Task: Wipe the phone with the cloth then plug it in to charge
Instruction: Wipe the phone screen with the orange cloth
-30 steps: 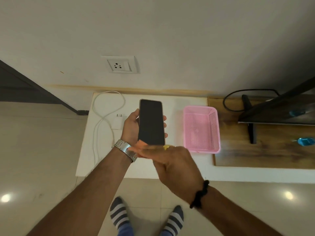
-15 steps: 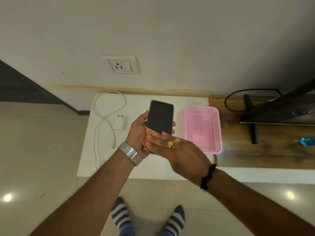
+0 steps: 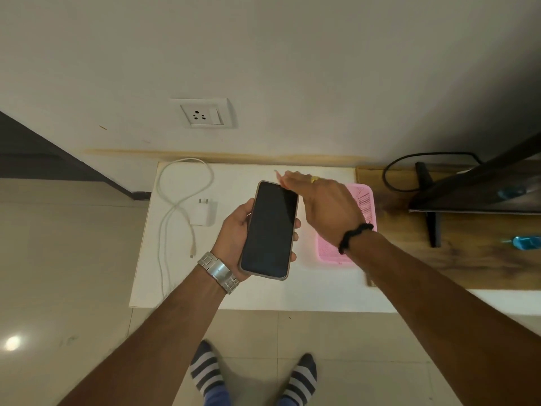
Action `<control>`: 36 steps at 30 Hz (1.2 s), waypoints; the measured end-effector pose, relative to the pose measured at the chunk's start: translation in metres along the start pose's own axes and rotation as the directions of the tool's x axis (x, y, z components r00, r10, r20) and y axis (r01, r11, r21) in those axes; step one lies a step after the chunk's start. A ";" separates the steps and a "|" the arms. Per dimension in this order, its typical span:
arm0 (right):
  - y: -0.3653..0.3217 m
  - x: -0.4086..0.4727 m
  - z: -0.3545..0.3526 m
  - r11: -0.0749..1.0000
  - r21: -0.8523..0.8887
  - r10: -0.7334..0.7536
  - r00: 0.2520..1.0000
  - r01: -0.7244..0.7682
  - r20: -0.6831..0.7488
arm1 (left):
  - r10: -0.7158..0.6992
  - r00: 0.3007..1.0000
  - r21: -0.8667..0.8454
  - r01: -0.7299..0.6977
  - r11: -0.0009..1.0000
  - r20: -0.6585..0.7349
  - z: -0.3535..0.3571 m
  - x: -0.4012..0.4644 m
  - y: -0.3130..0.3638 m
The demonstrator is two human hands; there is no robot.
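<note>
My left hand (image 3: pixel 232 231) grips a dark-screened phone (image 3: pixel 270 230) from its left side, holding it tilted above the white table (image 3: pixel 263 295). My right hand (image 3: pixel 325 203) lies flat over the phone's top right corner. The cloth is almost wholly hidden under its fingers; only a pale sliver of cloth (image 3: pixel 277 174) pokes out past the fingertips. A white charger adapter (image 3: pixel 203 213) lies on the table left of the phone, with its white cable (image 3: pixel 172 209) looped beside it. A white wall socket (image 3: pixel 202 114) sits on the wall above the table.
A pink plastic basket (image 3: pixel 366 197) stands on the table right of the phone, partly behind my right arm. Further right, a wooden surface (image 3: pixel 456 259) carries a black screen stand (image 3: pixel 432 218) and black cord (image 3: pixel 392 177). My striped socks (image 3: pixel 206 373) stand on the tiled floor.
My right hand has swept up the screen from the phone's bottom end to its top corner, taking the cloth with it. The phone is tilted more to the right.
</note>
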State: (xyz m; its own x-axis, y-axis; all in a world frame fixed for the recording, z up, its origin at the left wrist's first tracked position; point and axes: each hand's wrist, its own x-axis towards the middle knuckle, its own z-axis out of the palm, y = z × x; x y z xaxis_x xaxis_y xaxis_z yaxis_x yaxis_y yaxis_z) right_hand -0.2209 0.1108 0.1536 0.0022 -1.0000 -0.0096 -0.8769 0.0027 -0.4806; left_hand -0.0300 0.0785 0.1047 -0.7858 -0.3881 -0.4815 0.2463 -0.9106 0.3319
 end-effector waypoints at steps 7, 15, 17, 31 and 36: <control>-0.038 -0.044 0.014 0.994 0.058 -0.099 0.994 0.097 0.046 | 0.044 0.981 0.060 -0.033 0.998 -0.191 -0.007 0.004 0.009; -0.073 -0.091 0.040 0.970 0.243 -0.093 0.963 0.030 0.251 | 0.029 0.976 0.040 -0.021 0.999 -0.215 -0.017 0.013 0.010; -0.077 -0.094 0.031 0.948 0.300 -0.167 0.969 0.107 0.180 | 0.027 0.980 0.059 -0.015 0.998 -0.197 -0.023 0.015 0.012; -0.058 -0.039 0.061 0.992 0.125 0.021 0.996 -0.032 0.086 | 0.052 0.954 0.072 -0.032 0.997 -0.295 -0.028 0.028 0.014; -0.065 -0.072 0.088 0.977 0.199 -0.005 0.932 -0.072 0.364 | 0.038 0.978 -0.004 -0.040 0.999 -0.207 -0.037 0.026 0.016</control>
State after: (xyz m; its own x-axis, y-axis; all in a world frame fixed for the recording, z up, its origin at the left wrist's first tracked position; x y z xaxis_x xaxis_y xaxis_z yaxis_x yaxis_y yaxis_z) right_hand -0.1213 0.1833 0.1082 0.1812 -0.9281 -0.3253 -0.7618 0.0767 -0.6432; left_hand -0.0258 0.0485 0.0674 -0.6417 -0.4437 -0.6256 0.2800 -0.8949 0.3475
